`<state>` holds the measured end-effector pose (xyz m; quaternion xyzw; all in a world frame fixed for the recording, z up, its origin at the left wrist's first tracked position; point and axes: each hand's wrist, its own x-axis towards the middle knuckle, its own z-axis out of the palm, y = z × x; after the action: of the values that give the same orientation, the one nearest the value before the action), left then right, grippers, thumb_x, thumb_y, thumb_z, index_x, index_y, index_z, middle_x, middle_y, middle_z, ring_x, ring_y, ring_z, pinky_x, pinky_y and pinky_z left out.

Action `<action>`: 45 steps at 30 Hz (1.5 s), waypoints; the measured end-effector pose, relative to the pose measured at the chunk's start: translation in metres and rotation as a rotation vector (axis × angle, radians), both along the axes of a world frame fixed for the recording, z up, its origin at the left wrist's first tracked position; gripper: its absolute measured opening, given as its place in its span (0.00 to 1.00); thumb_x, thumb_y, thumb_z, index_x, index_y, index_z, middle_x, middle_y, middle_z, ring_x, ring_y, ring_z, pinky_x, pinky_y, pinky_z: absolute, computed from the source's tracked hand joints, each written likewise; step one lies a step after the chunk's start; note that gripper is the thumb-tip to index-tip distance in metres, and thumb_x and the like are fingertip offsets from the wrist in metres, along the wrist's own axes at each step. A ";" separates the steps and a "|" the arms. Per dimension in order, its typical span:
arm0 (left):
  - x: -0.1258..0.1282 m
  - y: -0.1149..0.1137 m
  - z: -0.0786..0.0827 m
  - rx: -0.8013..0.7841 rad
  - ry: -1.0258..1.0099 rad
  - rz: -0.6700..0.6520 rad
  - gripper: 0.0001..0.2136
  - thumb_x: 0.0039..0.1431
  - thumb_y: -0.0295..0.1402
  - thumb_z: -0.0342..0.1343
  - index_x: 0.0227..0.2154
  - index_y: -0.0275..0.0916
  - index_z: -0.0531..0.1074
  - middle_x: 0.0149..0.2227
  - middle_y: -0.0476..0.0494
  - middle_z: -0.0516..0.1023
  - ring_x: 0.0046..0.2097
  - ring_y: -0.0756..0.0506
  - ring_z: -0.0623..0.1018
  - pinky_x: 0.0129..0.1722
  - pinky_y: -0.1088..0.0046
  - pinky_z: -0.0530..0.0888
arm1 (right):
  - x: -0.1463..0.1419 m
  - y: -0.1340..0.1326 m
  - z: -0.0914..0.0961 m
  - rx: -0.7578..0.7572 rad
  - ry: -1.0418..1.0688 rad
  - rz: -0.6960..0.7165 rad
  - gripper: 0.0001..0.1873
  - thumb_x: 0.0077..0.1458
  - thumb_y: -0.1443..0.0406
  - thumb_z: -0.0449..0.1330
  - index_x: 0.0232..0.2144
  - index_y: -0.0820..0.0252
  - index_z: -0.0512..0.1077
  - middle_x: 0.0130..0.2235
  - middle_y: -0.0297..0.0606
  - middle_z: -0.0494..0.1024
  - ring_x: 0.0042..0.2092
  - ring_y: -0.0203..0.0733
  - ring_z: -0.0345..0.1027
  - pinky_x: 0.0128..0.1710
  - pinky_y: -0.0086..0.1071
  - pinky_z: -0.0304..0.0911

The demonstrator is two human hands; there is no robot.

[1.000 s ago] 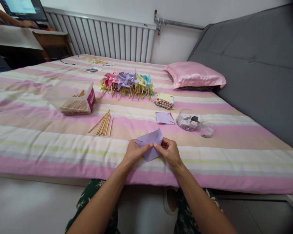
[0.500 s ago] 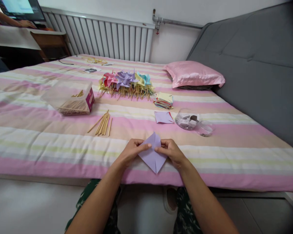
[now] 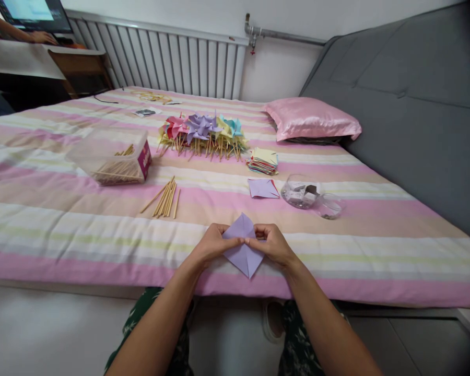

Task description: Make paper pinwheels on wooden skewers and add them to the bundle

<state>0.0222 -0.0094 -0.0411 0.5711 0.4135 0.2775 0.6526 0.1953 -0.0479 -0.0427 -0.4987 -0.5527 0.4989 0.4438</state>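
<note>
Between my hands, near the bed's front edge, is a square of purple paper turned corner-up, with slits running in from its corners. My left hand grips its left side, thumb on the face and fingers behind. On the right side my right hand pinches it the same way, and both thumb tips meet near the middle. The fingers behind the paper are partly hidden. Beyond my hands lie a purple paper square with red showing beneath it and a taller stack of coloured paper squares.
Loose wooden sticks lie left of my hands, before a clear plastic box of sticks. Finished paper pinwheels are heaped behind. Clear round containers with small parts sit at right, a pink pillow farther back. Another person's hand rests on a desk.
My thumbs have come together at the paper's centre; before, they were slightly apart. The paper has shifted and tilted a little to the left.
</note>
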 end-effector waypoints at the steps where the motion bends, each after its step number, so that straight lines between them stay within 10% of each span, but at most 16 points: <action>1: 0.000 0.000 -0.001 -0.001 0.001 0.010 0.14 0.41 0.39 0.65 0.23 0.30 0.75 0.21 0.48 0.71 0.23 0.52 0.66 0.23 0.77 0.60 | 0.000 0.000 0.000 0.010 0.012 -0.005 0.10 0.43 0.60 0.65 0.25 0.62 0.74 0.28 0.37 0.77 0.29 0.38 0.69 0.29 0.29 0.63; 13: 0.003 0.001 0.006 -0.214 -0.297 0.326 0.13 0.37 0.32 0.67 0.27 0.30 0.76 0.24 0.43 0.77 0.24 0.50 0.72 0.26 0.77 0.65 | 0.018 -0.001 0.006 0.065 0.321 -0.237 0.20 0.49 0.61 0.62 0.46 0.55 0.68 0.28 0.31 0.75 0.25 0.32 0.69 0.26 0.25 0.61; 23: 0.000 0.002 0.011 -0.286 -0.386 0.331 0.11 0.37 0.31 0.67 0.25 0.30 0.76 0.23 0.43 0.78 0.24 0.50 0.73 0.26 0.76 0.67 | 0.015 -0.006 0.001 0.178 0.075 0.087 0.09 0.49 0.64 0.63 0.35 0.55 0.77 0.34 0.37 0.80 0.32 0.38 0.74 0.34 0.33 0.69; 45: 0.005 -0.003 0.002 -0.108 -0.166 0.280 0.15 0.37 0.39 0.67 0.24 0.30 0.76 0.22 0.45 0.75 0.23 0.51 0.70 0.24 0.77 0.64 | 0.001 -0.001 0.002 0.267 -0.201 -0.123 0.10 0.47 0.59 0.64 0.23 0.59 0.77 0.25 0.36 0.75 0.29 0.37 0.66 0.29 0.30 0.62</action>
<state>0.0276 -0.0119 -0.0388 0.4472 0.4481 0.3892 0.6691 0.1962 -0.0493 -0.0410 -0.5155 -0.6240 0.3408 0.4782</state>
